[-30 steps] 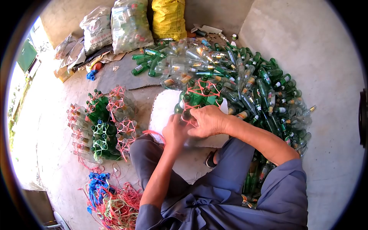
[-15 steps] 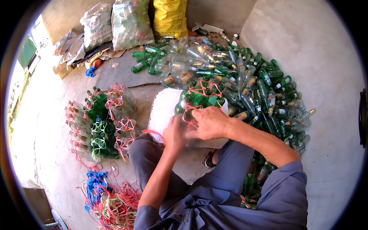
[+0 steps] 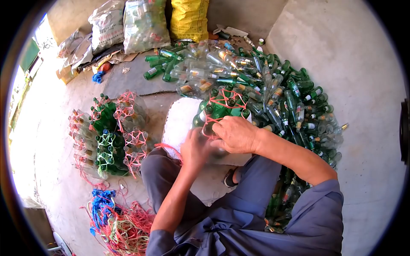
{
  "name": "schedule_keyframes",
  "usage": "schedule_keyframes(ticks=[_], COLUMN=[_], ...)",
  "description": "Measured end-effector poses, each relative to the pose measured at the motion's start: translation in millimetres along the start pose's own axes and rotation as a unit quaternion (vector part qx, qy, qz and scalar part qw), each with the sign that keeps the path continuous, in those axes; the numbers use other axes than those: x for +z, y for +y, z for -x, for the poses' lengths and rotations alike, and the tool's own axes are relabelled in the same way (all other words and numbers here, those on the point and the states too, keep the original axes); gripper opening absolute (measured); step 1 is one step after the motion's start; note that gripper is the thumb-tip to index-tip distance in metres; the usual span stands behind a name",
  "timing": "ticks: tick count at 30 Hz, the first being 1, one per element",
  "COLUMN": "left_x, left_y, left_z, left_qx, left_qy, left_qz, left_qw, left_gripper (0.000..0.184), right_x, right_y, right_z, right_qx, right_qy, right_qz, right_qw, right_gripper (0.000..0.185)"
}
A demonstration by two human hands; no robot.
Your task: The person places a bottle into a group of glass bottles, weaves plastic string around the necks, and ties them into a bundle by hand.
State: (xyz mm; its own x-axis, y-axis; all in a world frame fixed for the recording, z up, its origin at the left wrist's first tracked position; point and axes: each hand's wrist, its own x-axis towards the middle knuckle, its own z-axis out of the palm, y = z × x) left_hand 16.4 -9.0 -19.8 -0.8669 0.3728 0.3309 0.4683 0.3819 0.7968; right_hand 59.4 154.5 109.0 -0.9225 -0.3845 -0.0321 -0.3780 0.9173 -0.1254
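A bundle of green glass bottles (image 3: 221,112) stands upright on a white board (image 3: 181,119) in front of me. Red plastic string (image 3: 228,99) criss-crosses between the bottle necks. My right hand (image 3: 238,134) is closed at the near side of the bundle, its fingers pinching the string by the nearest necks. Close beside it, my left hand (image 3: 195,147) is curled and partly blurred, with a loose red string end (image 3: 168,149) trailing out to its left. The fingertips of both hands partly cover each other and the near bottles.
Tied bottle bundles (image 3: 110,134) stand on the floor at left. A tangled string pile (image 3: 124,228) lies at lower left. Loose bottles (image 3: 294,106) heap up behind and to the right. Filled sacks (image 3: 147,25) and a yellow sack (image 3: 190,19) lean against the back wall.
Both hands stay at the near side of the bundle, with the left hand still blurred by motion. The whole view has shifted slightly; the bottles and string hold their places.
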Motion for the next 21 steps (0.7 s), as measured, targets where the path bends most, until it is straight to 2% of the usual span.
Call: schedule_keyframes(ticks=[6, 8, 10, 11, 14, 21], left_x=[-1, -5, -12, -16, -11, -10], left_y=[-1, -3, 0, 2, -14, 3], left_z=[10, 18, 23, 24, 30, 31], left_qx=[0.041, 0.037, 0.004, -0.003, -0.041, -0.083], left_qy=[0.052, 0.058, 0.048, 0.048, -0.008, -0.025], left_qz=[0.043, 0.032, 0.007, 0.016, 0.090, 0.158], left_qw=[0.997, 0.997, 0.999, 0.999, 0.995, 0.984], left_gripper=[0.051, 0.049, 0.048, 0.033, 0.015, 0.014], right_x=[-1, -4, -6, -6, -14, -29], right_y=[17, 19, 21, 24, 32, 36], right_z=[-3, -5, -6, -6, -6, -3], right_qx=[-0.049, -0.032, -0.035, -0.045, -0.047, -0.122], right_qy=[-0.009, -0.026, -0.033, -0.032, -0.026, -0.027], right_qz=[-0.035, -0.057, -0.054, -0.040, -0.040, 0.067], right_qw=[0.998, 0.998, 0.997, 0.998, 0.998, 0.990], right_gripper=[0.018, 0.013, 0.012, 0.012, 0.013, 0.008])
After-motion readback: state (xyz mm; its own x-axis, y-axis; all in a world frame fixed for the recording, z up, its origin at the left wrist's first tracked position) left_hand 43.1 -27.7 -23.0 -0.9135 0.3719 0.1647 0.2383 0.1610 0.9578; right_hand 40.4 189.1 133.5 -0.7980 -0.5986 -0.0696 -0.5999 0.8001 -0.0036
